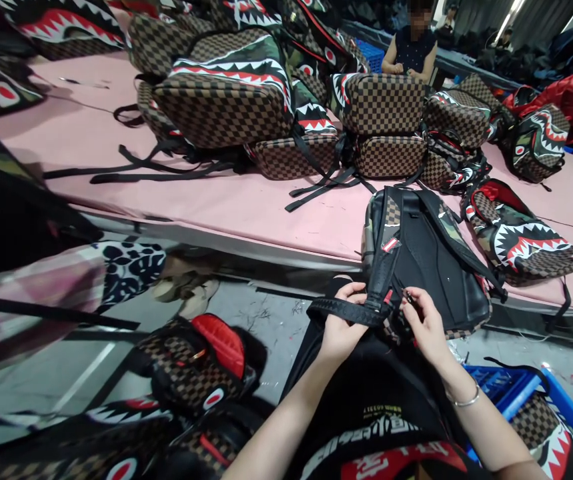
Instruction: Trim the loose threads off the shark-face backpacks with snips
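A backpack [436, 260] lies with its black padded back up, partly over the table's near edge and my lap. My left hand [345, 320] is closed on its black shoulder strap [341, 310], close to the strap's lower end. To the right, my right hand [422, 319] has thumb and fingers pinched on a small dark piece by the bag's lower edge, too small to name. A red and white tag [390, 245] hangs on the strap above my left hand.
Checkered shark-mouth backpacks [221, 107] are piled along the pink table [176, 200]. More bags [196, 360] lie at lower left. A blue crate [566, 400] holding a bag stands at lower right. A person [413, 50] is across the table; patterned cloth [131, 270] hangs at left.
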Available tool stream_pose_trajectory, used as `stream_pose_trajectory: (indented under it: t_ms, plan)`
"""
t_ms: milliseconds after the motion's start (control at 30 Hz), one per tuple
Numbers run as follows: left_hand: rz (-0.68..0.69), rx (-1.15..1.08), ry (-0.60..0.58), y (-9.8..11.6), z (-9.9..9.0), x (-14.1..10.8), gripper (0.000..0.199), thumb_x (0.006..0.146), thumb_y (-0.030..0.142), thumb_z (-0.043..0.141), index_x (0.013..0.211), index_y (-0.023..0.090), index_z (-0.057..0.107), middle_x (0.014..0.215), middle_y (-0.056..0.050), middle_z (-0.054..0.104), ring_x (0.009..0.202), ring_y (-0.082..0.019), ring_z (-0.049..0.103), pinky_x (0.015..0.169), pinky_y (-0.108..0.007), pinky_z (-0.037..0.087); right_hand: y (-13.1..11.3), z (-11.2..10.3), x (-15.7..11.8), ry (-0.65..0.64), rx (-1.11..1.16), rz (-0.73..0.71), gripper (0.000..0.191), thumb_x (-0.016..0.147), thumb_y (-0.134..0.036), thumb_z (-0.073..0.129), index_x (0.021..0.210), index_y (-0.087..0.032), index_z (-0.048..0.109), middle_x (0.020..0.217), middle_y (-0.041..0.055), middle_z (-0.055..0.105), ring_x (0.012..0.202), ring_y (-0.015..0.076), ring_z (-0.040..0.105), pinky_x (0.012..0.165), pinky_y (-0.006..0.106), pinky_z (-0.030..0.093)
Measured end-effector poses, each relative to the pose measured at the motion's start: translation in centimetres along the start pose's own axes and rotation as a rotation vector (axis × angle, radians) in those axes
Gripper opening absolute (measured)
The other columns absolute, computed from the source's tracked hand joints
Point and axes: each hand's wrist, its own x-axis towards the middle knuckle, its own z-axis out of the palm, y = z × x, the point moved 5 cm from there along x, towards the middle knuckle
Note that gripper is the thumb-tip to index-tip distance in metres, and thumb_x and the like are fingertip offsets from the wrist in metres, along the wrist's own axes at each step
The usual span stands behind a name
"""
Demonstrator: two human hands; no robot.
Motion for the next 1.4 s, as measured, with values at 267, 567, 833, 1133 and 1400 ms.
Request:
stream_pose_trajectory:
  t_ms: [267, 567, 833, 1133, 1400]
  plan:
    - [-0.043, 0.106, -0.022, 0.6, 0.9, 1.0, 0.026, 0.073, 0.029, 0.063, 0.096, 0.016, 0.063, 0.09, -0.006, 0.067, 0.081, -0.017, 0.062, 0.074, -0.027, 0.048, -1.6, -1.5, 0.2, -0.05, -0.233, -0.162, 0.017, 0.085, -0.026, 0.05, 0.098, -0.021, 0.06, 0.089, 0.0045, 0.063, 0.081, 0.0175, 0.058, 0.071, 0.029, 0.046]
    - [0.019, 0.275, 0.037, 1.0, 1.5, 1.1, 0.013, 0.075, 0.028, 0.057, 0.072, 0.016, 0.061, 0.071, -0.001, 0.06, 0.068, -0.014, 0.055, 0.065, -0.024, 0.043, -4.1, -2.4, 0.9, -0.18, -0.525, -0.305, 0.015, 0.087, -0.023, 0.048, 0.097, -0.018, 0.058, 0.087, 0.0052, 0.062, 0.081, 0.0174, 0.057, 0.073, 0.029, 0.045]
    - [0.154, 0.371, 0.038, 1.4, 2.2, 0.5, 0.01, 0.076, 0.02, 0.05, 0.07, 0.018, 0.057, 0.071, 0.0, 0.057, 0.069, -0.014, 0.053, 0.068, -0.024, 0.04, -6.3, -1.9, 1.3, -0.263, -0.858, -0.374, 0.01, 0.086, -0.019, 0.048, 0.089, -0.018, 0.057, 0.083, 0.0072, 0.059, 0.08, 0.0197, 0.054, 0.069, 0.029, 0.041]
    - [0.112, 0.198, 0.299, 0.5, 1.8, 0.2, 0.011, 0.077, 0.028, 0.054, 0.073, 0.018, 0.054, 0.071, 0.0, 0.053, 0.067, -0.014, 0.05, 0.065, -0.025, 0.041, -5.3, -1.8, 1.5, -0.213, -0.713, -0.375, 0.013, 0.088, -0.021, 0.044, 0.088, -0.019, 0.057, 0.082, 0.0062, 0.059, 0.078, 0.0188, 0.054, 0.067, 0.029, 0.041]
    - [0.098, 0.199, 0.293, 1.0, 2.3, -0.1, 0.01, 0.075, 0.027, 0.056, 0.071, 0.018, 0.055, 0.069, 0.0, 0.053, 0.068, -0.014, 0.05, 0.066, -0.025, 0.041, -6.4, -0.7, 2.3, -0.305, -0.834, -0.416, 0.007, 0.085, -0.019, 0.05, 0.086, -0.018, 0.056, 0.08, 0.0065, 0.059, 0.076, 0.0198, 0.053, 0.066, 0.03, 0.039]
